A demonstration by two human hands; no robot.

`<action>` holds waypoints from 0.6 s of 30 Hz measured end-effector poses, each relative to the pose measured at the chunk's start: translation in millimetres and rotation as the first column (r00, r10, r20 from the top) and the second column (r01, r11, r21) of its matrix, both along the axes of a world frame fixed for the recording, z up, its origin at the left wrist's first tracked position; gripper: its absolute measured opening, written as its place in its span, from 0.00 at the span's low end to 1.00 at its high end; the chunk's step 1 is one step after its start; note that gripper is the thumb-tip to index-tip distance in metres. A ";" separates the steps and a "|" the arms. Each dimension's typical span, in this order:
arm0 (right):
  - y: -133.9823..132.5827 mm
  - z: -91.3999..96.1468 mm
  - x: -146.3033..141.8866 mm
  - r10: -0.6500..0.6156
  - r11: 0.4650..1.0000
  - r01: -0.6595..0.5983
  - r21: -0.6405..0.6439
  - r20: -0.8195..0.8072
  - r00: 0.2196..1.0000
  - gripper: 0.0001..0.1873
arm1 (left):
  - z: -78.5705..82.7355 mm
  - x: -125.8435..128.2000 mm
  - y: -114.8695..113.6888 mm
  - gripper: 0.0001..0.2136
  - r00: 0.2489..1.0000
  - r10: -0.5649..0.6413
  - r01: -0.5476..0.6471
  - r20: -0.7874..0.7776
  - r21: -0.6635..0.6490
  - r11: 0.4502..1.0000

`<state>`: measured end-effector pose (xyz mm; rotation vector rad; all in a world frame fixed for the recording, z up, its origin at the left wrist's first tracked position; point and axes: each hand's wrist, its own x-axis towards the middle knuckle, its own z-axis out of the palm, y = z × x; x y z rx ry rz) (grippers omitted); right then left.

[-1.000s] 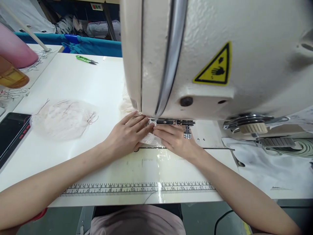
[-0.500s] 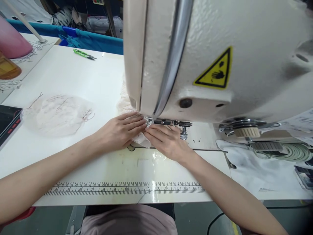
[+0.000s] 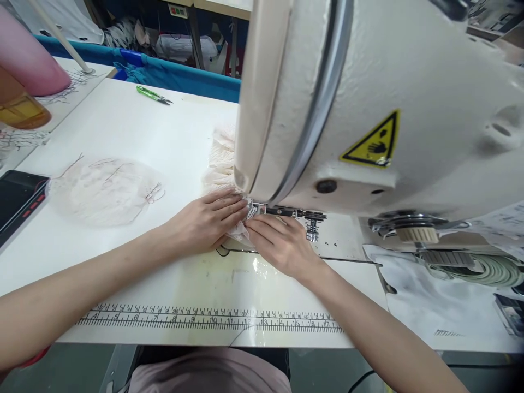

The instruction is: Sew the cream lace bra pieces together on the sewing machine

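Note:
Sheer pale pink fabric lies gathered at the left of the sewing machine and runs under its head. My left hand rests flat on this cloth, fingers stretched toward the presser foot. Close in front of the foot, my right hand has its fingers together on the fabric's near edge; its thumb is hidden. Both sets of fingertips are very near the needle area, where the needle itself cannot be made out.
Another sheer pale piece with loose threads lies on the left of the table. Green thread snips lie farther back. A black device sits at the left edge, below a pink thread cone. A ruler strip runs along the front.
The camera view has shifted, so the machine head appears farther right and more gathered fabric shows behind it. Both hands keep nearly the same place at the presser foot.

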<state>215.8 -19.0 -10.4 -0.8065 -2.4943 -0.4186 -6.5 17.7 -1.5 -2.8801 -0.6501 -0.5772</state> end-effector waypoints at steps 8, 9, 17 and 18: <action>-2.9 -1.6 6.6 -0.028 1.000 0.028 -0.012 -0.010 1.000 0.05 | -3.1 4.2 -7.6 0.15 0.996 0.075 -0.071 -0.048 0.075 0.995; -3.4 -1.6 7.4 -0.036 0.999 0.036 -0.013 -0.003 0.999 0.05 | -3.6 5.1 -8.9 0.15 0.995 0.086 -0.081 -0.051 0.090 0.993; -3.1 4.8 10.6 -0.088 0.995 0.089 -0.037 0.034 0.996 0.04 | -2.0 12.7 -18.2 0.15 0.980 0.178 -0.163 -0.085 0.161 0.973; -2.5 5.7 10.8 -0.083 0.996 0.084 -0.038 0.031 0.996 0.04 | -2.0 13.2 -18.9 0.14 0.979 0.183 -0.168 -0.086 0.157 0.973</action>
